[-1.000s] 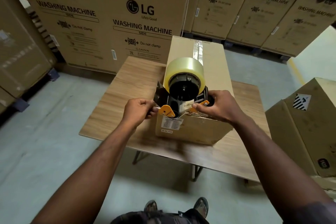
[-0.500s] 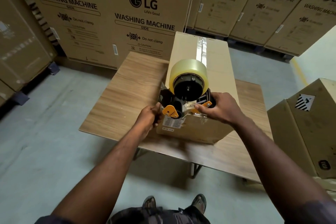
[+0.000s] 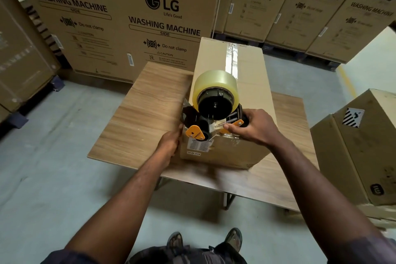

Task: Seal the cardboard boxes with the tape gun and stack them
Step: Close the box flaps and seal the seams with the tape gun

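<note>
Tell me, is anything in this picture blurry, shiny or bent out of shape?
Head view: glare streaks the tape strip on the box; the table looks smeared just below the box's near edge; the tape gun is sharp; the wide lens bows and tilts the cartons towards the frame's sides; the light is dim and soft.

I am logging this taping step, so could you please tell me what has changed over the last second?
The left hand left the orange tab on the tape gun and dropped to the left near edge of the box, resting against its side. The right hand kept its grip on the tape gun, which stayed at the box's near end on the table.
</note>
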The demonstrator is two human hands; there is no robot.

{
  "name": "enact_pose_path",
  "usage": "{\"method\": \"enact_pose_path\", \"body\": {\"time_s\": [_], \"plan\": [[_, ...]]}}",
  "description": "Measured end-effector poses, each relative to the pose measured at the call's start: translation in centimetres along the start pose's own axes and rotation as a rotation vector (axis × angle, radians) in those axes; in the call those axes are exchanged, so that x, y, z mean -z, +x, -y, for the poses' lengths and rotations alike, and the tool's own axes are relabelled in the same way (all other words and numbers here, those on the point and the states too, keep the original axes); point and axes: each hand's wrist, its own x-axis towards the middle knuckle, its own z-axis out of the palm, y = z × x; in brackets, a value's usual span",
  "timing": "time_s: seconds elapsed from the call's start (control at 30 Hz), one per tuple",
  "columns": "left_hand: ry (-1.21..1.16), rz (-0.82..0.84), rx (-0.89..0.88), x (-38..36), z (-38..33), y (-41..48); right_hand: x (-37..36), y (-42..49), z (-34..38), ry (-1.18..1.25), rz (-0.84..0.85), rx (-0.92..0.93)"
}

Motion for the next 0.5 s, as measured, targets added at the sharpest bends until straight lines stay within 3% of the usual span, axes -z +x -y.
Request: {"method": "enact_pose_path", "body": {"time_s": [0.13,0.23,0.5], "plan": [[0.013,-0.14,-0.222,0.7,-1.1,0.2,0.3,0.1,0.2,0.022,0.061,-0.034],[0.121,-0.131,-0.405,0.4,-2.7,-0.9,0.6,0.2,0.4,0.037,0.125,-0.066],[0.157,-0.161,-0.463,0.0,-2.3,-1.2,0.9,-0.3,1.3,0.049,0.134,-0.065]]}}
